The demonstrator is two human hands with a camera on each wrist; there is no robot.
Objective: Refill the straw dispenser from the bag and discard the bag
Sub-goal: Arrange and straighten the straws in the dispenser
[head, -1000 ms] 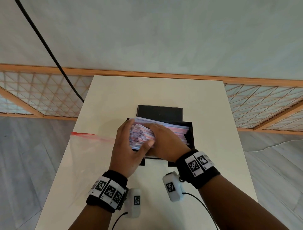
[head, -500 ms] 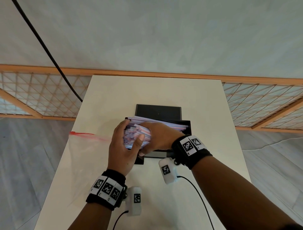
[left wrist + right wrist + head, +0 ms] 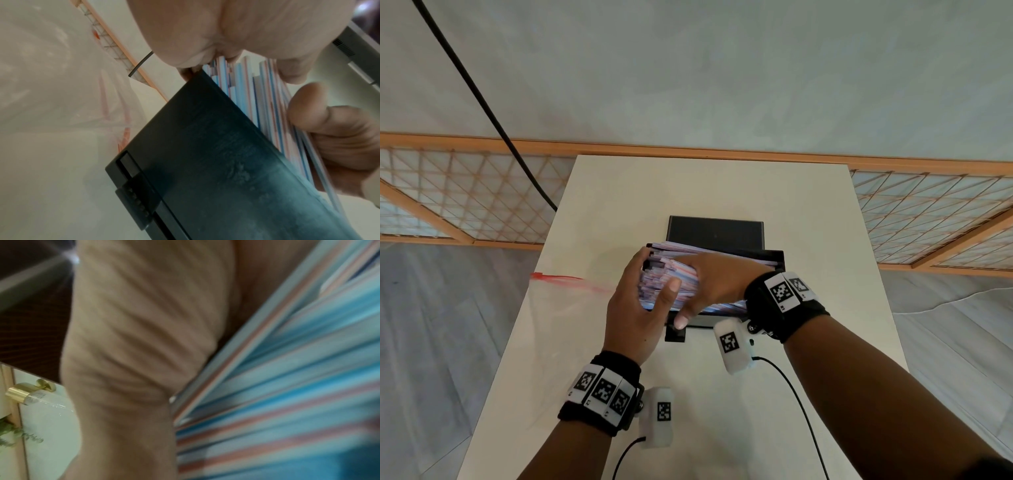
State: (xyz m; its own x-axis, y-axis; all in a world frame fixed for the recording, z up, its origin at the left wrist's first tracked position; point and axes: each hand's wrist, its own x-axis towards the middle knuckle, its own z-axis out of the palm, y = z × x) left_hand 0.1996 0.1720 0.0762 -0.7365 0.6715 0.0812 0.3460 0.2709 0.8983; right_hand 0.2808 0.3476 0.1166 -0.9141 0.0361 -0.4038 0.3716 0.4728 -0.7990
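Over the dispenser [image 3: 774, 256], right hand [image 3: 719, 281] has slid toward 9 o'clock gripping straws [image 3: 676, 274]; left hand [image 3: 633, 308] curls round their ends. Nearly loaded.

The dispenser [image 3: 715, 234] is matt black plastic, the straws [image 3: 654, 284] smooth, the bag [image 3: 565, 308] clear glossy film, the surface [image 3: 705, 192] matt.

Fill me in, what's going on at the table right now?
A person is loading a bundle of striped straws into the black dispenser on the table. The left hand cups the bundle's left end and the right hand grips it from above. The clear bag lies on the table to the left, not yet thrown away.
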